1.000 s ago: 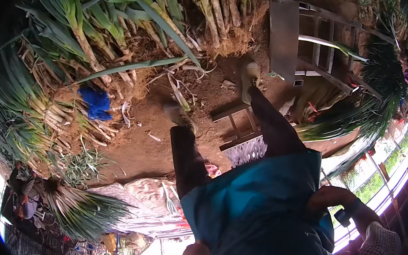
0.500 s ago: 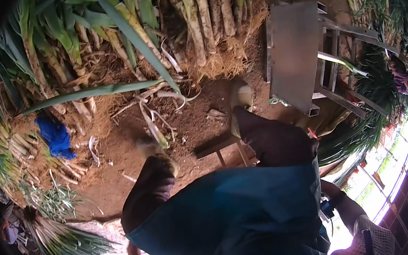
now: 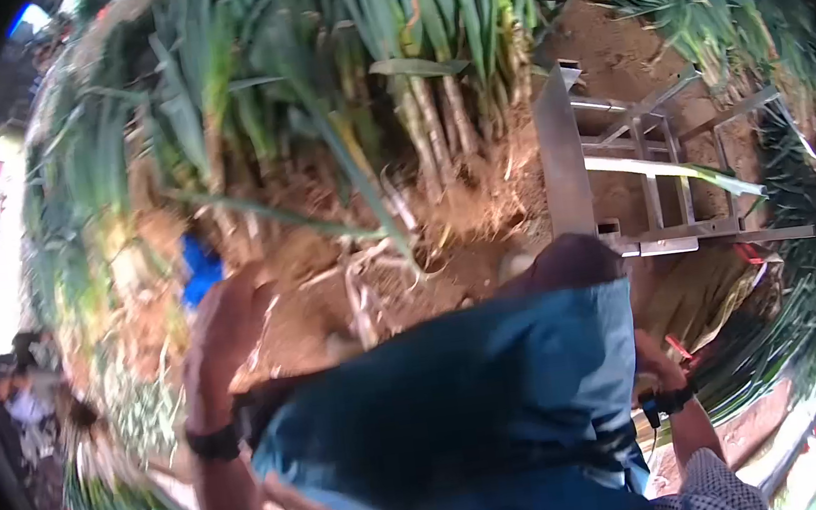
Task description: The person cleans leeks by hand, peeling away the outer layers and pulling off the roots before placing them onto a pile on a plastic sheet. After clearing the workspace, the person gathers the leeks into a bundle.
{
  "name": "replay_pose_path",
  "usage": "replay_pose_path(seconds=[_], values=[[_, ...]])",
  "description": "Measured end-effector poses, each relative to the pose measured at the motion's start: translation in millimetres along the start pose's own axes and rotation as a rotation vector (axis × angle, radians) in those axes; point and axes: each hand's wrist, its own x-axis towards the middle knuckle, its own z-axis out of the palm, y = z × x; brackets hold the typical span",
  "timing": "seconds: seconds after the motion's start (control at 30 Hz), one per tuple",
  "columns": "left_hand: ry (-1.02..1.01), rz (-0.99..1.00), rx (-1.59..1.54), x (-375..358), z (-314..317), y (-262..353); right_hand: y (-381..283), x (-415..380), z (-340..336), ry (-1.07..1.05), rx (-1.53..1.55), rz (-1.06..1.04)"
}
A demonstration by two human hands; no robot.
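My left hand (image 3: 227,328) reaches forward at the left, blurred, over the ground beside a blue cloth (image 3: 198,269); its fingers are smeared, and nothing can be made out in them. At the right side of the teal apron (image 3: 465,400), my right hand (image 3: 654,360) hangs low, its fingers mostly hidden. Both wrists wear a black band. Ahead, leeks (image 3: 435,141) with rooty ends stand in a dense row, with loose leaves (image 3: 272,213) lying before them.
A metal stand (image 3: 564,167) lies to the right, with one leek stalk (image 3: 670,168) across its frame. More leeks (image 3: 762,356) are heaped at the lower right. Another bundle (image 3: 135,508) lies at the lower left. Bare soil (image 3: 605,41) shows behind the stand.
My left hand has come up and forward into view from the lower edge. My right hand now shows beside the apron. The view has tilted up, and the leek row appears lower.
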Motion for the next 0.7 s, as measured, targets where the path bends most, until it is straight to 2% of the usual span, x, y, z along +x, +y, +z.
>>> replay_pose_path(seconds=[0.03, 0.1, 0.13, 0.17, 0.23, 0.3, 0.37, 0.47, 0.53, 0.6, 0.67, 0.7], values=[[-0.073, -0.139, -0.086, -19.7, 2.2, 0.8, 0.4, -5.9, -5.7, 0.015, 0.002, -0.065], [0.023, 0.015, 0.153, -48.0, -19.6, 23.2, -11.5, -22.4, -15.5, 0.104, -0.051, -0.226], [0.025, 0.011, 0.127, -66.4, -38.0, 55.2, -24.4, -30.5, -20.2, 0.175, -0.125, -0.311], [0.009, -0.003, 0.075, -89.6, -45.0, 87.6, -49.4, -49.8, -16.3, 0.314, -0.313, -0.402], [0.091, 0.029, 0.092, -112.4, -50.6, 102.2, -83.3, -71.9, -13.5, 0.597, -0.685, -0.6], [0.131, 0.071, 0.112, -122.1, -67.1, 117.8, -132.2, -108.4, 4.9, 0.61, -0.553, -0.756], [0.227, 0.18, 0.103, -120.7, -77.8, 127.7, -177.5, -146.2, 38.2, 0.605, -0.478, -0.999], [0.306, 0.281, 0.106, -107.7, -91.8, 157.4, -232.4, -183.9, 83.7, 0.54, -0.648, -1.293], [0.297, 0.325, 0.043, -85.5, -87.9, 169.9, -269.0, -206.6, 126.7, 0.423, -0.618, -1.329], [0.29, 0.367, -0.052, -58.5, -64.1, 174.7, -295.9, -203.6, 148.3, 0.367, -0.654, -1.412], [0.138, 0.358, -0.155, -5.7, 10.4, 151.9, -320.3, -192.8, 154.7, 0.314, -0.733, -1.474], [0.096, 0.379, -0.121, -5.6, 41.7, 148.7, -329.3, -183.7, 155.4, 0.284, -0.763, -1.529]])
